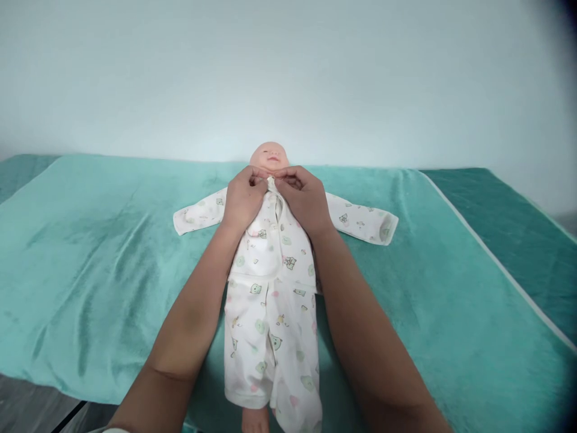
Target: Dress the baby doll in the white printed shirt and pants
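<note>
A baby doll (269,155) lies on its back on a teal blanket (99,252), head away from me. It wears a white printed top (270,240) with sleeves spread out sideways, and matching trousers (270,337). My left hand (243,197) and my right hand (303,196) meet at the top's collar just below the doll's chin. Both pinch the fabric edges at the neck opening. One bare doll foot (255,420) shows at the bottom edge.
The blanket covers a wide bed or table, with a darker green cover (509,240) along the right side. A plain pale wall (288,72) stands behind. A strip of grey floor (31,406) shows at the lower left.
</note>
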### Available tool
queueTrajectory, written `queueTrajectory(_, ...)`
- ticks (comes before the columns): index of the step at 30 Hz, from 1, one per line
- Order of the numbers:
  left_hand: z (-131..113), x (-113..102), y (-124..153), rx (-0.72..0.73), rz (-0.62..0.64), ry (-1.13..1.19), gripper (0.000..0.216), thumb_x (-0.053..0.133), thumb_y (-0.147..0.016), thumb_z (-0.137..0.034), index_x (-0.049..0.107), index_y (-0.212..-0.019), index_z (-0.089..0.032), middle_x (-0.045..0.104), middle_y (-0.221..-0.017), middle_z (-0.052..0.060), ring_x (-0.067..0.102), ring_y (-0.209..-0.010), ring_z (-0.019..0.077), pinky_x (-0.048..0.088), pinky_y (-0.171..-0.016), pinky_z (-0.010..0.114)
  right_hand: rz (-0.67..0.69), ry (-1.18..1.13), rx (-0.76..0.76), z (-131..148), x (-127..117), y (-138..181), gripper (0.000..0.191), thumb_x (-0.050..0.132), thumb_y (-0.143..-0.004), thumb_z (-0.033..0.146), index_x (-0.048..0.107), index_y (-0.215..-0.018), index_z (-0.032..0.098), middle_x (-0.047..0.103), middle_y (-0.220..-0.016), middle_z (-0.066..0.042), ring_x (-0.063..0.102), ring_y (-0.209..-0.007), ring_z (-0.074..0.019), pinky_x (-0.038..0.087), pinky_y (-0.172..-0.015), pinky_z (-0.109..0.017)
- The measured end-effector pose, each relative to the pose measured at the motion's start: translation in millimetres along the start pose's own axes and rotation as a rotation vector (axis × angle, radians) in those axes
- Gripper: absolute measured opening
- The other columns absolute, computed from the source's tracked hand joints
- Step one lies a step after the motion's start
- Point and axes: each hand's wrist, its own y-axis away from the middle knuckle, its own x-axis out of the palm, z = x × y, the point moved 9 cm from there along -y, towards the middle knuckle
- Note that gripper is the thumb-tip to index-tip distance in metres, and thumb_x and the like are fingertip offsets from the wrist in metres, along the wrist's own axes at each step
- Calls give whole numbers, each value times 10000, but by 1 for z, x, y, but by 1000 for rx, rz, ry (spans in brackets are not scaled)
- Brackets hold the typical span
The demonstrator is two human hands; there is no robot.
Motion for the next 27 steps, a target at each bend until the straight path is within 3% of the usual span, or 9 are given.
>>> queueTrajectory(6,-1,0,-2,26,-8,-36,99,593,-862,-154,678,-873,-204,699,-868,19,620,-824,168,490,-832,320,2,58,-31,5,0,0,86,653,-843,245,725,-887,230,735,-971,-15,650,-867,-160,516,-862,-348)
queueTrajectory(10,-1,0,-2,25,-15,-87,69,620,-886,-203,670,-838,-195,702,-940,43,623,-871,174,494,-871,330,-22,131,28,4,-1,-2,75,663,-824,234,717,-873,217,722,-910,-11,601,-772,-149,497,-802,-341)
queueTrajectory(20,-2,1,-3,51,2,-80,99,615,-866,-145,682,-893,-213,648,-852,13,564,-787,158,462,-778,302,-31,159,60,1,-1,-4,72,626,-817,204,685,-858,205,721,-877,5,608,-759,-141,494,-789,-327)
queueTrajectory(27,-9,-6,4,117,-33,16,160,570,-861,-113,697,-898,-203,692,-904,19,612,-843,153,480,-833,292,-124,178,24,10,-14,12,21,605,-857,228,621,-867,218,663,-847,10,581,-747,-136,481,-762,-307)
